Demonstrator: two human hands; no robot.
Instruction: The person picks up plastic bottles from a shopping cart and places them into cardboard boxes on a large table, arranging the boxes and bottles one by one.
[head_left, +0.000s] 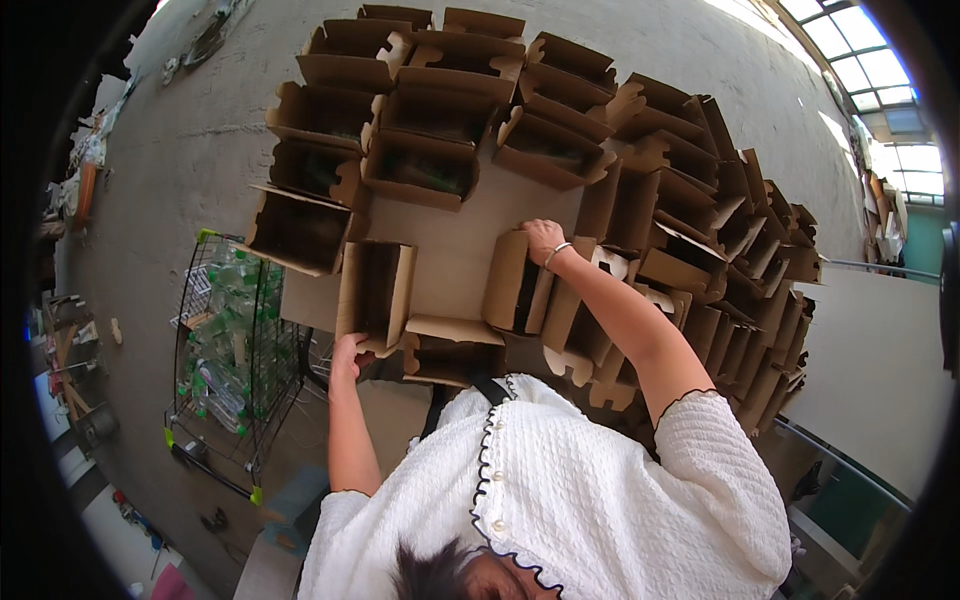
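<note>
- In the head view, the step in hand looks like positioning open cardboard boxes in rows, one box under each hand.
- The left hand (348,358) has its grip closed on the near end of the left-hand box (404,292), which stands open side up with its inside bare as far as it shows.
- The right hand (545,240) has its grip folded over the far end of the right-hand box (504,282), on the other side of the gap.
- Nearest the body, a third open box (455,330) sits between these two.
- The next move seems to call for keeping both boxes upright and squaring them to their neighbours without bending the thin flaps.
- The counter (450,265) shows a pale bare patch in the middle; boxes crowd around it, with a dense bank of boxes (690,215) to the right. In a far box (425,190), something greenish shows, too dark to name.
- Left of the counter, a wire cart with a dark handle (212,471) carries clear green-tinted bottles (228,335).
- Beyond lies a grey floor (165,200); bright paned windows (858,45) light the upper right.
</note>
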